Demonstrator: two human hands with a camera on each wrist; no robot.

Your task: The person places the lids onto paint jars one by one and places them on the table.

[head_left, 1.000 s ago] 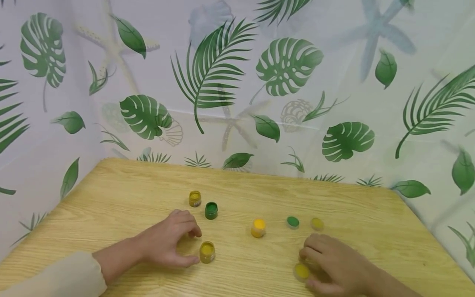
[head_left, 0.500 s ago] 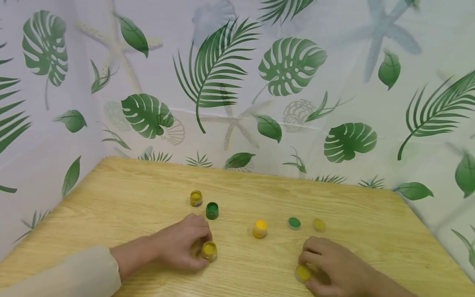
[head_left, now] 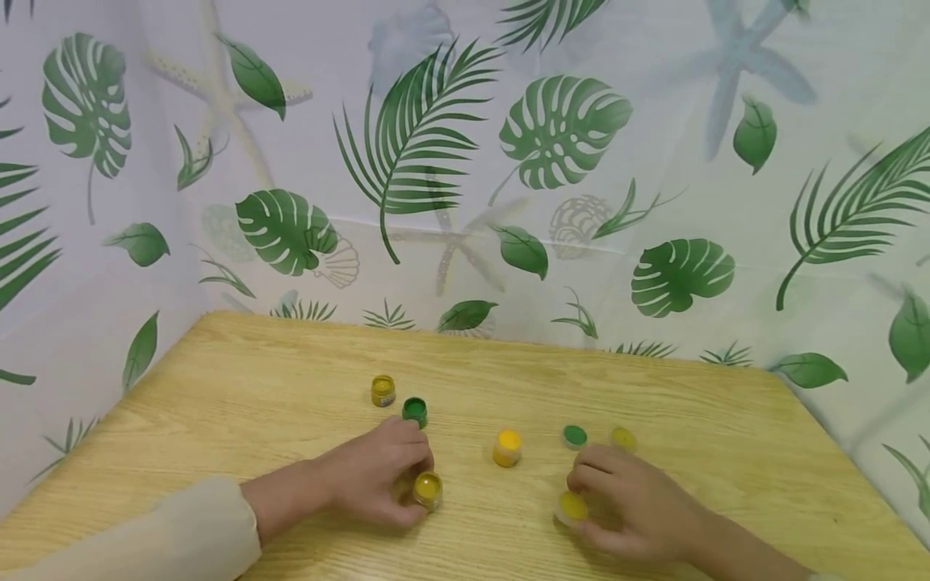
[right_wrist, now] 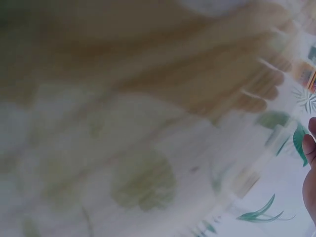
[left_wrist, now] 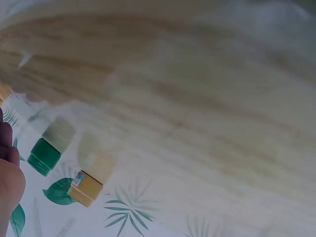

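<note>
In the head view my left hand (head_left: 378,472) grips a small open jar of yellow paint (head_left: 428,487) between thumb and fingers, low over the table or on it. My right hand (head_left: 639,504) pinches a round yellow lid (head_left: 571,508) by its edge. Between the two hands stands an orange-yellow jar (head_left: 508,448). Behind my left hand is an open green jar (head_left: 415,410), its lower part covered by the hand. Each wrist view catches only an edge of its hand, the left hand (left_wrist: 11,180) and the right hand (right_wrist: 311,182); what they hold is out of sight there.
Farther back stands another open jar of dark yellow paint (head_left: 383,390). Beyond my right hand lie a green lid (head_left: 575,436) and a second yellow lid (head_left: 623,439). The wooden table (head_left: 291,355) meets a leaf-patterned cloth (head_left: 465,161) at the back and left.
My left hand has moved right, taken hold of the yellow jar and shifted it slightly right. My right hand, with the yellow lid, has moved a little left and away from me.
</note>
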